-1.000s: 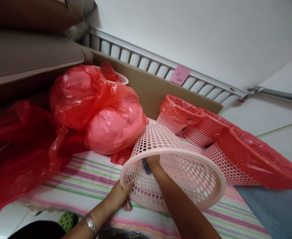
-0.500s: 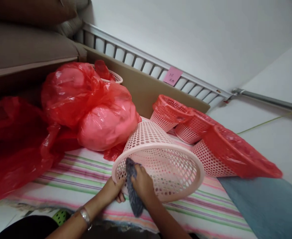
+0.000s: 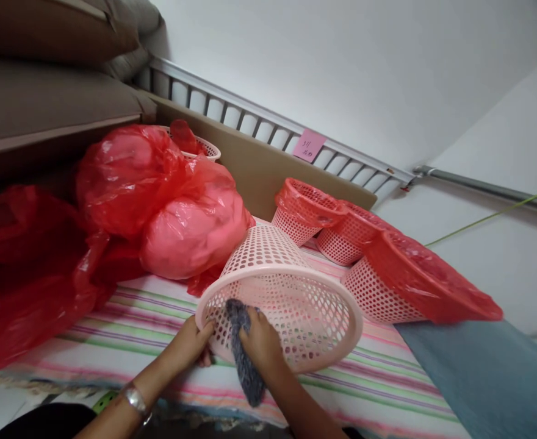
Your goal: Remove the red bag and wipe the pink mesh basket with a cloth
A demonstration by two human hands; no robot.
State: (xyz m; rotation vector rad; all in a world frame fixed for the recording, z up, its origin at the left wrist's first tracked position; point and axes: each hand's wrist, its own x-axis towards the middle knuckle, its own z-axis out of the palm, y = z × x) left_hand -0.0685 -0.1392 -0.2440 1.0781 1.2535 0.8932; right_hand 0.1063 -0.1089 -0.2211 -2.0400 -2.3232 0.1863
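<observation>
A pale pink perforated basket (image 3: 268,250) lies on its side on the striped cloth (image 3: 158,305), its wide mouth facing me. At the lower left of its rim, my left hand (image 3: 193,344) is closed on the edge, thumb inside and fingers partly hidden beneath. My right hand (image 3: 262,341) grips a dark grey cloth (image 3: 245,366) just inside the mouth, against the inner wall. The lower end of the grey cloth hangs over the rim.
Filled red plastic bags (image 3: 195,225) lie at the left. Baskets lined with red bags (image 3: 387,286) stand along the right. A board (image 3: 245,164) and a white railing run behind. Blue fabric (image 3: 479,372) lies at lower right.
My left hand has shifted slightly left and down along the rim. The grey cloth and my right hand sit a little lower. The whole view has moved slightly.
</observation>
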